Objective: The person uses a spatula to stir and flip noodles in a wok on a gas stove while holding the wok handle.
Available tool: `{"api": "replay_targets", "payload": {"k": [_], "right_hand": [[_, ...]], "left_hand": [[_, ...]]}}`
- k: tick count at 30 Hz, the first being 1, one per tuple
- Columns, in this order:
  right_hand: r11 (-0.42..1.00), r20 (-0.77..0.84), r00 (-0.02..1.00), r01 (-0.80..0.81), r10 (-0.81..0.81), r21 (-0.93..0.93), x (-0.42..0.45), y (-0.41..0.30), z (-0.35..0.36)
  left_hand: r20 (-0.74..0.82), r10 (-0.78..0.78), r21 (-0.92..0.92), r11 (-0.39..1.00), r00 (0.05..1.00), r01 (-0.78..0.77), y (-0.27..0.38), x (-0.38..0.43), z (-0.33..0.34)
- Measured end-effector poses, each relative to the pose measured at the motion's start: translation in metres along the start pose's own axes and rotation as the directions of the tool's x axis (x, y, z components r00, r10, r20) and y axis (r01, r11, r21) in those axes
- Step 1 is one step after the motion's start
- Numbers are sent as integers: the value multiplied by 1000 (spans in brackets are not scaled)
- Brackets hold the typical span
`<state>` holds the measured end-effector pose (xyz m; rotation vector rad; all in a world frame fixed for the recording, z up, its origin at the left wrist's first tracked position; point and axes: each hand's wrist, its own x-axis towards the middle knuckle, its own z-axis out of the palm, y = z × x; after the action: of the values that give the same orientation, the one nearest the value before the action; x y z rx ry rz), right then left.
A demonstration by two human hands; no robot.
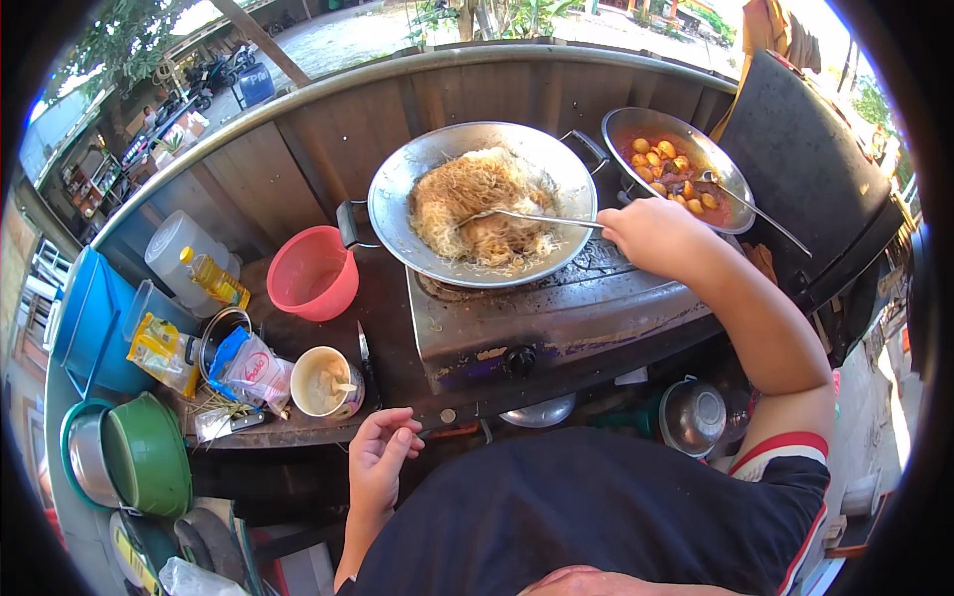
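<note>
My right hand (648,235) is closed on the handle end of a metal ladle or spatula (551,219). Its far end is sunk in a heap of thin noodles (477,201), browned on top and paler at the edges. They lie in a wide metal wok (395,238) on a gas stove (477,335). Before the counter edge, my left hand (384,454) hangs with fingers loosely curled and nothing in it. Nearest to it stand a paper tub (328,384) with pale contents and a white spoon, and a knife (365,354) lying on the counter.
A second pan (618,134) at the right holds small round eggs or potatoes in red sauce, with a ladle (760,212). Left of the stove are a pink plastic bowl (313,276), an oil bottle (216,279), seasoning packets (250,369) and a blue bucket (97,320). A metal wall curves behind.
</note>
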<state>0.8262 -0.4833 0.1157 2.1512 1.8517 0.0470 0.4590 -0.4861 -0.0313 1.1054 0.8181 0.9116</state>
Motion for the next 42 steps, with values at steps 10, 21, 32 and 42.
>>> {"api": "replay_targets", "payload": {"k": [10,21,32,42], "right_hand": [[978,-224,972,-118,78,-172,0,38,-94],[984,-115,991,81,-63,161,116,52,-11],[995,-290,955,31,-58,-97,-26,-5,-34],[990,-124,992,-52,35,-132,-59,-29,-10]], "left_hand": [[-77,12,-20,1000,997,-13,0,-2,-12],[-122,-11,-26,1000,992,8,-3,-8,-27],[-22,2,-17,1000,1000,-2,6,5,-25],[24,-10,-3,1000,1000,10,3,14,-28]]}}
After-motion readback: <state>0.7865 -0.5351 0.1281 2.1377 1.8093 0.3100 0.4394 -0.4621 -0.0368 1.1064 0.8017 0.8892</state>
